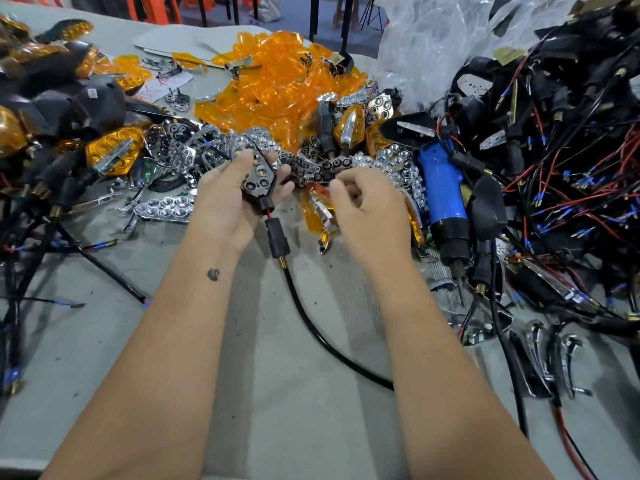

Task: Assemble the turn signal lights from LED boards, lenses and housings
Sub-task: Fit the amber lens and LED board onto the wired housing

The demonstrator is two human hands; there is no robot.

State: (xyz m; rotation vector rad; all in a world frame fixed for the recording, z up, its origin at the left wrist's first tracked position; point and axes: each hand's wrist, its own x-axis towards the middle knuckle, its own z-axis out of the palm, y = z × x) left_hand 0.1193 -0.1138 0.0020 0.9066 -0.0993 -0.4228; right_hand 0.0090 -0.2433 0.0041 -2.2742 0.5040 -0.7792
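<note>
From the head view I am watching the left hand [232, 199] gripping a black housing [260, 174], LED board seated inside, above the grey table [277, 393]. The right hand [369, 211] is hovering beside it, fingers loosely curled, holding nothing. Amber lenses [273, 88] are lying heaped behind.

- Left forearm enters from the 7 o'clock corner and runs up toward 12 o'clock, inner side turned up, with a small dark mark on the inner wrist.
- Left hand [231, 197] lies palm up, thumb at 12 o'clock and fingers curled from 3 o'clock, gripping a housing [259, 174].
- Right forearm enters from the 5 o'clock corner, angled toward 11 o'clock.
- Right hand [369, 207] is back up, at 3 o'clock of the left hand and apart from it, fingers curled under; whether they pinch anything cannot be told.
</note>
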